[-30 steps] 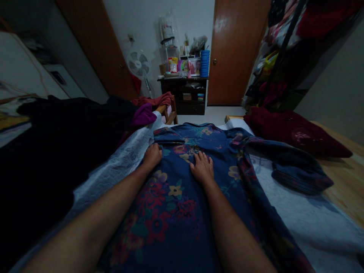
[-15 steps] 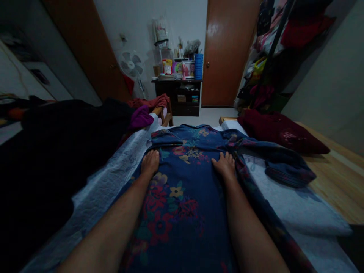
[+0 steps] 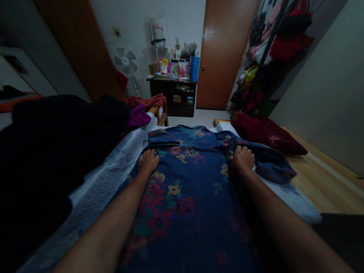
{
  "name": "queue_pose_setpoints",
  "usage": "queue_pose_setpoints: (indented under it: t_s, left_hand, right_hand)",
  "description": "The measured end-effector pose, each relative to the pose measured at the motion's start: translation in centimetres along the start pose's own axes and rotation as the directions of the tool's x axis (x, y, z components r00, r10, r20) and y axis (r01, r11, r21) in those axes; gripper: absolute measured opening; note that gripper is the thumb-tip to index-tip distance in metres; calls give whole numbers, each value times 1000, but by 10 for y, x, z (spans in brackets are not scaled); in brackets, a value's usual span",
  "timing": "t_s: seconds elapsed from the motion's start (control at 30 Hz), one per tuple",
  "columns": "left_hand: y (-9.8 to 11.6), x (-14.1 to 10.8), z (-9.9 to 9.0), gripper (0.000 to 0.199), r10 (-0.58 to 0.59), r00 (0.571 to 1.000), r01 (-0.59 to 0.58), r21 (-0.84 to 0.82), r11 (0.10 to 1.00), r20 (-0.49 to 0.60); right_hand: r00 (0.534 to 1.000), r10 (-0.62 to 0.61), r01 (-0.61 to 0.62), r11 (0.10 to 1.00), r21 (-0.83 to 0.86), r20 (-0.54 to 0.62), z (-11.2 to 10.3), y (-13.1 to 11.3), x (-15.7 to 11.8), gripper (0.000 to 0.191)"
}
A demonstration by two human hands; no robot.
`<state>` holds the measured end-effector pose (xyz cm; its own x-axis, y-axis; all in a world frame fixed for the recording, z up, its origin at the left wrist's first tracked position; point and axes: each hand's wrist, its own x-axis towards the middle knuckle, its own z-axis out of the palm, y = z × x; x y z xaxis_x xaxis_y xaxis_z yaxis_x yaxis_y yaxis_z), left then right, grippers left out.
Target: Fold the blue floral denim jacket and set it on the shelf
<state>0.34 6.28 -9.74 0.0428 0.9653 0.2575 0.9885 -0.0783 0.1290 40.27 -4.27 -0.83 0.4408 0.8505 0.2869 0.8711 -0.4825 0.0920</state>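
A blue floral long-sleeved garment (image 3: 184, 182) is spread on a white quilted cover (image 3: 113, 163), its collar toward twelve o'clock. Its edge toward eleven is pressed by the left hand (image 3: 148, 161), open with fingers slightly bent; its edge toward one is covered by the right hand (image 3: 243, 158), fingers curled, any grip on cloth untellable. Black cloth (image 3: 57, 151) is heaped toward ten, maroon cloth (image 3: 264, 132) laid toward one.
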Motion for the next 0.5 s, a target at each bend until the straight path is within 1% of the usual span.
queue_pose_setpoints:
  t_s: [0.07, 0.13, 0.2, 0.3, 0.33, 0.43, 0.5]
  left_hand:
    - [1, -1, -1, 48, -3, 1000, 3, 7, 1000, 8]
    - [2, -3, -2, 49, -3, 1000, 3, 13, 1000, 13]
    - [3, -3, -3, 50, -1, 1000, 1, 13, 1000, 16]
    - [3, -3, -4, 51, -5, 1000, 5, 3, 1000, 18]
    - [3, -3, -4, 51, -6, 1000, 6, -3, 1000, 20]
    - [3, -3, -3, 51, -9, 1000, 10, -12, 1000, 17]
    - [3, -3, -2, 51, -8, 1000, 8, -12, 1000, 10]
  right_hand:
    - [997, -48, 50, 998, -24, 62, 1, 4, 1, 33]
    - [990, -71, 73, 997, -14, 125, -1, 6, 3, 30]
    - [987, -46, 46, 999, 6, 154, -4, 8, 5, 33]
    - [991, 30, -32, 999, 14, 130, -6, 11, 7, 42]
    - [991, 32, -34, 999, 13, 132, -6, 12, 7, 42]
    - [982, -60, 57, 998, 25, 178, -2, 16, 9, 30]
    - [976, -112, 105, 993, 44, 189, 1, 19, 12, 25]
